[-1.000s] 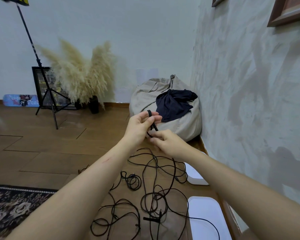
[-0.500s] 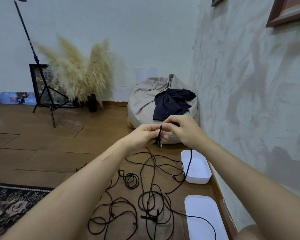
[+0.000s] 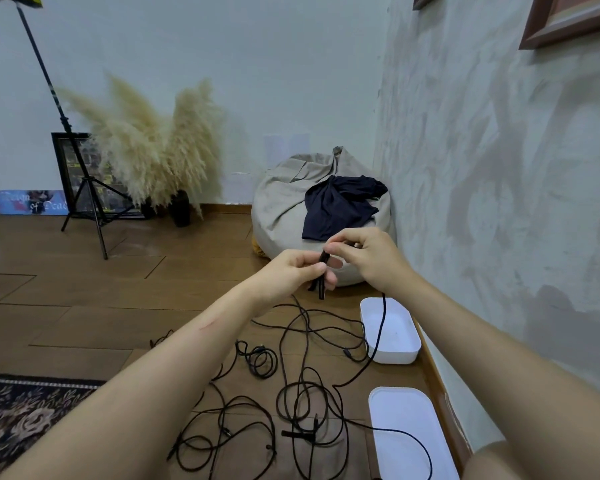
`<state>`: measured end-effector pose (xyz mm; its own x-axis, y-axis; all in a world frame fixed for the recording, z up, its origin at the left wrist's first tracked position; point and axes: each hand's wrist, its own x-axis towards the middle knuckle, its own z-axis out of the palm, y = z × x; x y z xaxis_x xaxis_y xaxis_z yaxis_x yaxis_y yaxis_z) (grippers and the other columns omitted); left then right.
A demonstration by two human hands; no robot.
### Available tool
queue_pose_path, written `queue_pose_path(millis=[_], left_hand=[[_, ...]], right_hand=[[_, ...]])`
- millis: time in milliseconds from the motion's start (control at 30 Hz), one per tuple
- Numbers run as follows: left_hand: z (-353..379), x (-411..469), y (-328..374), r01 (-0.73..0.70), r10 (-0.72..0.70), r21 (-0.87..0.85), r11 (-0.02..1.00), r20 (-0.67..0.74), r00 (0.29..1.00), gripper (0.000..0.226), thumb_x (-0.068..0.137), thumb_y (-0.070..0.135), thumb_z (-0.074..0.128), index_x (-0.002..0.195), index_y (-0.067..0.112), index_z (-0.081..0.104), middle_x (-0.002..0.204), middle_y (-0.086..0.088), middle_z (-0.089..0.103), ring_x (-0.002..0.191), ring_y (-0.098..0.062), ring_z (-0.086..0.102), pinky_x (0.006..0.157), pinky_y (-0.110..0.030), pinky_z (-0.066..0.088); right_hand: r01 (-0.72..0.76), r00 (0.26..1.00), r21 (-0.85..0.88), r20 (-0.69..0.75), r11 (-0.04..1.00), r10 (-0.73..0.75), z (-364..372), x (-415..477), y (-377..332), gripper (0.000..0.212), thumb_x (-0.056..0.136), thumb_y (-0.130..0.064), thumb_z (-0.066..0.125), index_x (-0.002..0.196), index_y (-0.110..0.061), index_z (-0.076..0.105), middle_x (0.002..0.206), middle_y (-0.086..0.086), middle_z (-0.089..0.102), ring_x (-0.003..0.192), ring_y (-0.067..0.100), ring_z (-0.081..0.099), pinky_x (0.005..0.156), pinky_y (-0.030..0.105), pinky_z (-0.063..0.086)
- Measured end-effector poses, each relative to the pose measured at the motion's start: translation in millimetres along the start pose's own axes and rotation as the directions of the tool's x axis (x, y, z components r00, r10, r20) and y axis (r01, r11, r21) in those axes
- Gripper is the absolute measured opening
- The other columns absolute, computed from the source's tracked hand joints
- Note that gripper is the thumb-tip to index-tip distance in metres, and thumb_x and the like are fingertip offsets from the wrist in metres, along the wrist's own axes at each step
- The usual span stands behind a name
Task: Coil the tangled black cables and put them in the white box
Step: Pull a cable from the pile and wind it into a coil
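Note:
Several tangled black cables sprawl over the wooden floor in front of me. My left hand pinches a folded bundle of black cable held up in the air. My right hand grips the top of the same bundle, and a strand hangs from it down over the white box. The open white box stands on the floor by the right wall. Its white lid lies nearer to me, with a cable crossing it.
A beige beanbag with dark cloth on it sits in the corner behind my hands. Pampas grass in a dark vase and a tripod stand are at the back left. A patterned rug lies at the lower left.
My right hand rose from below my left hand to the top of the cable bundle, drawing a strand up with it. The white box came into view as my arms lifted.

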<state>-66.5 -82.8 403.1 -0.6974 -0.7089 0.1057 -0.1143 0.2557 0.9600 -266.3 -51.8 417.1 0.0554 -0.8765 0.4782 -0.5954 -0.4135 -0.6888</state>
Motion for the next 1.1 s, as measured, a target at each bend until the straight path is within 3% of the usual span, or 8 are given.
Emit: queue_pose_path(millis=[233,400,467,533,633,800,933,1100], left_hand=[[2.0,-2.3,1.3,0.003,-0.003,0.052,0.999,-0.002,1.0,0.023,0.106,0.007,0.05,0.124,0.002,0.065,0.097,-0.003,0.072,0.1,-0.017,0.07,0.1,-0.034,0.052],[-2.2,-4.7,11.1,-0.002,-0.001,0.061,0.998,0.045,0.999,0.021,0.105,0.009,0.053,0.122,0.006,0.065,0.099,-0.001,0.074,0.105,-0.019,0.07,0.112,-0.051,0.045],[-4.4,-5.1,13.2,-0.011,0.009,0.041,0.999,0.043,0.999,0.02,0.105,0.008,0.052,0.121,0.008,0.065,0.099,0.0,0.074,0.104,-0.019,0.069,0.109,-0.055,0.044],[-6.8,-5.6,14.4,-0.009,0.009,0.003,1.0,0.035,0.999,0.02,0.105,0.007,0.052,0.119,0.011,0.066,0.098,0.003,0.074,0.103,-0.017,0.068,0.101,-0.048,0.045],[-6.6,-4.7,16.8,-0.009,0.01,-0.148,0.989,0.002,1.0,0.022,0.105,0.005,0.052,0.121,0.008,0.065,0.099,0.001,0.074,0.102,-0.014,0.068,0.096,-0.031,0.05],[-7.8,1.2,10.9,-0.095,0.02,-0.354,0.931,-0.208,0.978,0.021,0.105,0.004,0.051,0.118,0.007,0.066,0.106,-0.004,0.076,0.109,-0.017,0.07,0.098,-0.032,0.055],[-8.8,3.6,5.3,-0.151,0.036,-0.275,0.949,-0.385,0.922,0.021,0.105,0.004,0.051,0.119,0.006,0.066,0.104,-0.003,0.077,0.105,-0.012,0.072,0.08,-0.02,0.055],[-11.3,6.2,-3.7,-0.15,0.147,0.028,0.988,-0.445,0.883,0.018,0.104,0.001,0.053,0.109,0.008,0.068,0.096,-0.003,0.076,0.096,-0.013,0.072,0.095,-0.03,0.057]], right_hand=[[-0.087,0.992,0.141,0.103,0.986,0.072,-3.9,-2.5,11.1,0.016,0.1,-0.016,0.063,0.097,-0.027,0.074,0.077,-0.001,0.067,0.066,0.001,0.055,0.063,0.017,0.044],[-0.082,0.995,0.149,0.064,0.985,0.073,-1.1,-2.1,15.3,0.016,0.099,-0.017,0.065,0.107,-0.022,0.079,0.086,0.001,0.074,0.075,0.0,0.062,0.07,0.022,0.051],[-0.087,0.995,0.128,0.058,0.988,0.081,5.3,-1.6,17.9,0.017,0.1,-0.02,0.064,0.109,-0.024,0.078,0.088,-0.001,0.075,0.079,0.01,0.065,0.074,0.031,0.054],[-0.094,0.995,0.102,0.055,0.99,0.089,14.5,-2.4,21.9,0.02,0.101,-0.022,0.061,0.112,-0.029,0.077,0.093,-0.003,0.077,0.088,0.021,0.069,0.08,0.037,0.055],[-0.146,0.985,0.05,0.096,0.988,0.141,28.7,-9.8,21.5,0.024,0.104,-0.027,0.056,0.11,-0.041,0.074,0.093,-0.012,0.075,0.088,0.011,0.068,0.083,0.035,0.056],[-0.159,0.939,-0.062,0.3,0.985,0.171,58.2,-19.7,6.1,0.013,0.106,-0.029,0.049,0.106,-0.035,0.061,0.081,-0.003,0.075,0.069,0.013,0.067,0.071,0.038,0.059],[-0.108,0.932,-0.04,0.343,0.993,0.115,65.1,-15.4,-9.2,0.021,0.106,-0.022,0.047,0.093,-0.031,0.06,0.072,0.002,0.071,0.06,0.013,0.061,0.061,0.031,0.051],[-0.077,0.933,-0.109,0.342,0.991,0.11,46.9,-7.1,-19.5,0.026,0.102,-0.023,0.055,0.082,-0.012,0.068,0.062,-0.005,0.059,0.056,0.006,0.052,0.06,0.026,0.041]])
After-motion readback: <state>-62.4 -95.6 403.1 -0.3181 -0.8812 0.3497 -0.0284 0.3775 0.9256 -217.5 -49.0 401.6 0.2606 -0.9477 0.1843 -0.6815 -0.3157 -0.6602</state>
